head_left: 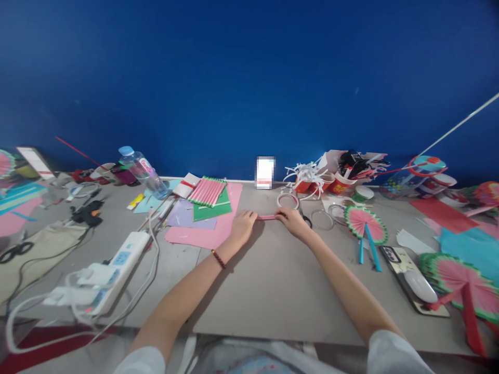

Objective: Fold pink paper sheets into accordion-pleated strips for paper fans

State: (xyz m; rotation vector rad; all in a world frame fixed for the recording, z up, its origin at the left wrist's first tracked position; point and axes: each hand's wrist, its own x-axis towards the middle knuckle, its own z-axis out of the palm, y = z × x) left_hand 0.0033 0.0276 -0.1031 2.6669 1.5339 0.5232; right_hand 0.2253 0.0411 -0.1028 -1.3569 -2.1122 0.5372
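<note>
Between my two hands a narrow pink folded paper strip (266,217) lies level, just above or on the grey table. The fingers of my left hand (244,226) are closed on its left end, and those of my right hand (293,221) pinch the right end. To the left, a pleated pink paper with green edges (208,191) rests on a green sheet (220,206). Under that are a purple sheet (187,215) and a large pink sheet (198,238). Beyond my right hand lie a roll of tape (287,201) and scissors (307,222), partly hidden.
A white power strip (123,262) with cables and a tilted plastic bottle (144,169) are at left. At right are a watermelon-coloured paper fan (366,226), a second fan (465,280) and a phone (397,259) under a white mouse (421,286). Red cups (343,183) stand by the blue wall.
</note>
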